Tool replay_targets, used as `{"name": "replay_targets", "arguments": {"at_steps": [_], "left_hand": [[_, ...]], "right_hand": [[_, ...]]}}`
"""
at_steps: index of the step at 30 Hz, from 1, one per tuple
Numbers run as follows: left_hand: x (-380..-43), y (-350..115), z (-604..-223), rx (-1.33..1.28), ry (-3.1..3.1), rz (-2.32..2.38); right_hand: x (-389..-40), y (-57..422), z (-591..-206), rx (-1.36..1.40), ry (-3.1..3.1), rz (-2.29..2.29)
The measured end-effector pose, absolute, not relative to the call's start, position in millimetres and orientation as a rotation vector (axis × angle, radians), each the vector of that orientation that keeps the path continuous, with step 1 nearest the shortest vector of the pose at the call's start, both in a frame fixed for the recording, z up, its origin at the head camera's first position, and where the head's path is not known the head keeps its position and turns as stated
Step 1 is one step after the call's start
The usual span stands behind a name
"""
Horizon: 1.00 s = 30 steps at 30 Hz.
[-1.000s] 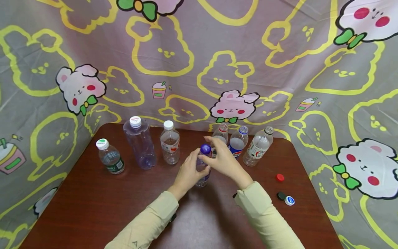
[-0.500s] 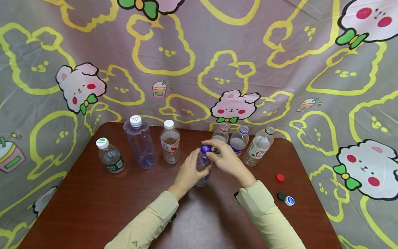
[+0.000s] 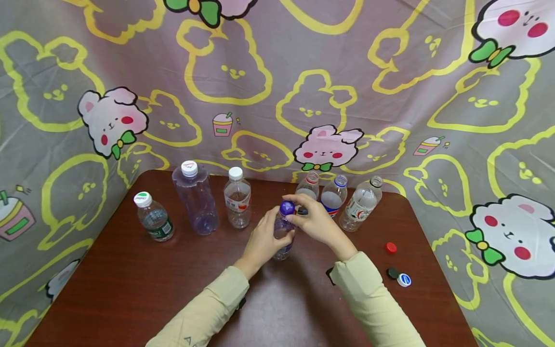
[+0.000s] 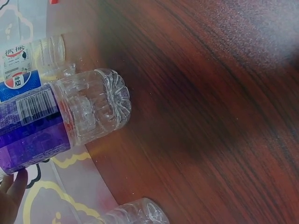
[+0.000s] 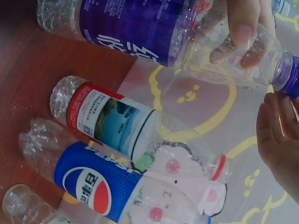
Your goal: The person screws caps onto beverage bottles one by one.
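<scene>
A clear plastic bottle (image 5: 131,28) with a purple label and a purple cap (image 3: 286,208) stands upright near the middle of the table. My left hand (image 3: 262,239) grips it around the upper body, thumb on the near side. With thumb and forefinger, my right hand (image 3: 315,222) pinches the purple cap, which is on the bottle's neck. In the right wrist view the fingertips (image 5: 271,105) of that hand lie right at the cap. The left wrist view shows the bottle's barcode and ribbed base, with a left fingertip (image 4: 18,179) at the label.
Behind my right hand stand uncapped bottles, including a Pepsi bottle (image 5: 98,182) and a red-ringed one (image 5: 126,121). Capped bottles (image 3: 237,200) (image 3: 195,202) (image 3: 154,219) stand left. Red (image 3: 390,247), black (image 3: 392,273) and blue-white (image 3: 404,280) caps lie right. A patterned cloth (image 3: 260,72) hangs behind.
My right hand has shifted slightly at the purple cap, its fingers drawing lower and closer around it. The left hand and the bottle have stayed in place.
</scene>
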<state>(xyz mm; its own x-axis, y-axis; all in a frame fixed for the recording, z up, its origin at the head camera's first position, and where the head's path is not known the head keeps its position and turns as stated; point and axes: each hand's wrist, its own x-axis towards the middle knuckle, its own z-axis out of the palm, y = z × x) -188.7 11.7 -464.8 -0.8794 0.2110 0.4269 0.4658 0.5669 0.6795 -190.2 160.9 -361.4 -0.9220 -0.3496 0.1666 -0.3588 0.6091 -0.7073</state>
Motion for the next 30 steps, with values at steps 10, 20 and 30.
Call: {"name": "replay_targets", "arguments": {"at_steps": [10, 20, 30], "left_hand": [[-187.9, 12.2, -463.1, -0.541, -2.533, -1.239], [-188.7, 12.4, -459.9, -0.541, -2.55, -1.236], [-188.6, 9.3, -462.1, -0.559, -2.556, -1.23]], "right_hand": [[-193.0, 162.6, -364.7, 0.601, -2.771, 1.276], [-192.5, 159.2, -366.8, 0.562, -2.705, 1.149], [-190.8, 156.3, -363.9, 0.464, -2.782, 1.167]]}}
